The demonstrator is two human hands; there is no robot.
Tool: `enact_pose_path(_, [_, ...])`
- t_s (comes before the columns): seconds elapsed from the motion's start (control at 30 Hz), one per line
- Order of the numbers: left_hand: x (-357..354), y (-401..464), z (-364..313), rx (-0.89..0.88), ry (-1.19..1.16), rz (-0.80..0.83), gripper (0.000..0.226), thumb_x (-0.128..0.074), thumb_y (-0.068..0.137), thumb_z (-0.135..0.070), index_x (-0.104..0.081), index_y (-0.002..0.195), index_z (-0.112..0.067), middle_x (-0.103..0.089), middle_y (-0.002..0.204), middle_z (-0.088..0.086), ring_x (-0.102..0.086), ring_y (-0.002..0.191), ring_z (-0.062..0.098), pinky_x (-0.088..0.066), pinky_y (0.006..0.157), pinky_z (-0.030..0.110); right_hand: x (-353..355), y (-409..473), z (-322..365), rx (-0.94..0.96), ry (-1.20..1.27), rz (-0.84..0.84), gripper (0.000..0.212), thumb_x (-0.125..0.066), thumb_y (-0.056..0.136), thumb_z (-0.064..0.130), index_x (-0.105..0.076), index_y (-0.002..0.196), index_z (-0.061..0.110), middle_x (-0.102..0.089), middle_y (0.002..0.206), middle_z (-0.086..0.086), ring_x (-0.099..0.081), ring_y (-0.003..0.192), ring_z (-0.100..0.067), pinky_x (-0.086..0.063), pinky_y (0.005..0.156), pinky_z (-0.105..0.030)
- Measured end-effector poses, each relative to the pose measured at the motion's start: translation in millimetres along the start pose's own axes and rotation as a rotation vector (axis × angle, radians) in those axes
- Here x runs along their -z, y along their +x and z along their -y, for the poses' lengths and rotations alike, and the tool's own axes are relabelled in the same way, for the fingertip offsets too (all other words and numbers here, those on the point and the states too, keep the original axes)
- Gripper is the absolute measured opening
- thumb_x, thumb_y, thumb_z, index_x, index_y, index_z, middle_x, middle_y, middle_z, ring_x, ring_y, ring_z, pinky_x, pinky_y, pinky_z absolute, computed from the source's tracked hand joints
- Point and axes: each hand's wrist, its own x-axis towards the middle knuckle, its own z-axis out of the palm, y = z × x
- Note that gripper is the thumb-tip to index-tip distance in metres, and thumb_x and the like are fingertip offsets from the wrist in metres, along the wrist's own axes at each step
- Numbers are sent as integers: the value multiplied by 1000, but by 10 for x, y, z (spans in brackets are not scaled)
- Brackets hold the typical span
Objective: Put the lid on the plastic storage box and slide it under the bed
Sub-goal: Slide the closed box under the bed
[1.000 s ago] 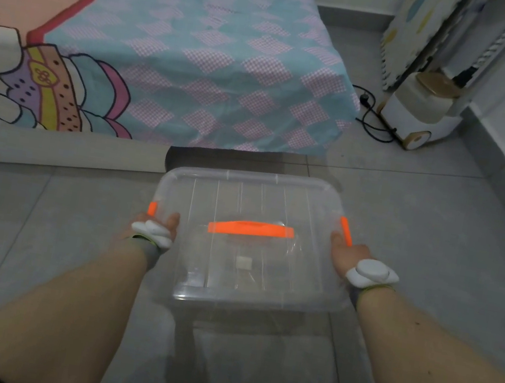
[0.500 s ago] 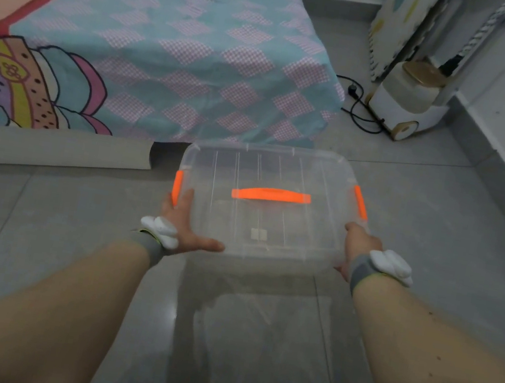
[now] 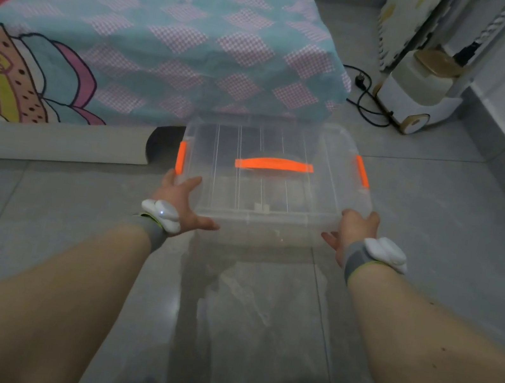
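A clear rectangular plastic storage box [image 3: 274, 183] sits on the grey tiled floor [image 3: 255, 325] in the middle of the frame, its far edge just at the hanging hem of the teal-and-pink checked bedspread [image 3: 178, 28], where a dark gap under the bed [image 3: 160, 147] shows. Its clear lid [image 3: 257, 192] is already on, so what remains, by my reckoning, is the push underneath. That looks to be why both hands sit at the near corners: the left hand [image 3: 177, 204] is spread flat against the near-left corner, the right hand [image 3: 353, 230] against the near-right, palms pressing rather than closing. Neither grip is clenched; the fingers are loose and splayed, touching the box without grasping it. Counting: one box, one lid, three orange fittings, namely one handle [image 3: 274, 165] on top and two side latches [image 3: 181, 156], and two white wrist devices [image 3: 162, 213], one on each arm. At the upper right of the frame stand one white wheeled appliance [image 3: 418, 92] and one black cable [image 3: 364, 101], well apart from the box.
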Motion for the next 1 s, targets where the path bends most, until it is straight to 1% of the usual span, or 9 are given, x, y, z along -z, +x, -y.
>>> enact_pose_path(0.13, [41, 80, -35, 28, 54, -26, 105, -69, 52, -80, -36, 144, -41, -4, 161, 1, -37, 139, 24, -35, 109, 38, -113, 71, 43, 13, 45, 45, 74, -43, 86, 11, -15, 152, 33, -43, 138, -5, -64, 95, -37, -58, 61, -36])
enact_pose_path(0.23, [80, 170, -88, 43, 144, -53, 98, -62, 55, -84, -41, 141, -41, -14, 159, -1, -36, 137, 27, -38, 106, 43, -219, 147, 52, 24, 52, 33, 70, -46, 85, 13, -22, 149, 26, -43, 143, -10, -62, 106, -39, -58, 61, -34])
enact_pose_path(0.3, [86, 218, -132, 12, 206, -133, 89, -60, 60, -82, -48, 137, -39, -27, 153, 1, -34, 134, 29, -39, 104, 43, -298, 189, 62, 31, 65, 21, 64, -49, 84, 15, -28, 144, 19, -46, 138, -13, -62, 108, -40, -57, 56, -31])
enact_pose_path(0.4, [88, 302, -177, -27, 246, -225, 77, -62, 64, -77, -60, 128, -33, -41, 139, 2, -36, 126, 28, -42, 98, 40, -416, 261, 92, 46, 78, 2, 58, -53, 84, 19, -33, 138, 16, -51, 128, -15, -63, 105, -40, -54, 53, -29])
enact_pose_path(0.57, [100, 521, -241, -100, 239, -251, 58, -66, 72, -65, -71, 109, -21, -48, 125, 5, -43, 111, 31, -46, 89, 39, -585, 392, 162, 47, 107, 14, 58, -55, 88, 22, -32, 140, 17, -51, 131, -15, -63, 106, -39, -57, 58, -33])
enact_pose_path(0.67, [123, 690, -290, -72, 248, -236, 51, -67, 77, -58, -71, 110, -20, -46, 129, 7, -43, 110, 34, -48, 88, 42, -710, 452, 226, 49, 126, 6, 53, -55, 89, 19, -34, 137, 17, -51, 130, -15, -64, 103, -39, -57, 55, -33])
enact_pose_path(0.77, [148, 794, -351, -77, 300, -238, 46, -66, 82, -51, -70, 113, -18, -45, 131, 12, -43, 113, 35, -49, 87, 43, -800, 450, 288, 55, 170, 28, 50, -54, 90, 18, -34, 136, 17, -53, 122, -14, -68, 86, -34, -55, 52, -32])
enact_pose_path(0.9, [149, 953, -463, -123, 369, -255, 35, -62, 89, -37, -67, 117, -17, -53, 125, 14, -37, 129, 35, -50, 84, 45, -935, 512, 353, 25, 214, 34, 46, -54, 91, 20, -35, 133, 17, -52, 121, -11, -71, 88, -36, -58, 61, -38])
enact_pose_path(1.0, [182, 1031, -517, -142, 396, -255, 31, -58, 92, -26, -63, 121, -18, -55, 122, 12, -39, 127, 36, -48, 73, 42, -1031, 543, 390, -3, 240, 82, 39, -53, 93, 23, -42, 130, 12, -60, 120, -15, -71, 81, -34, -60, 64, -39])
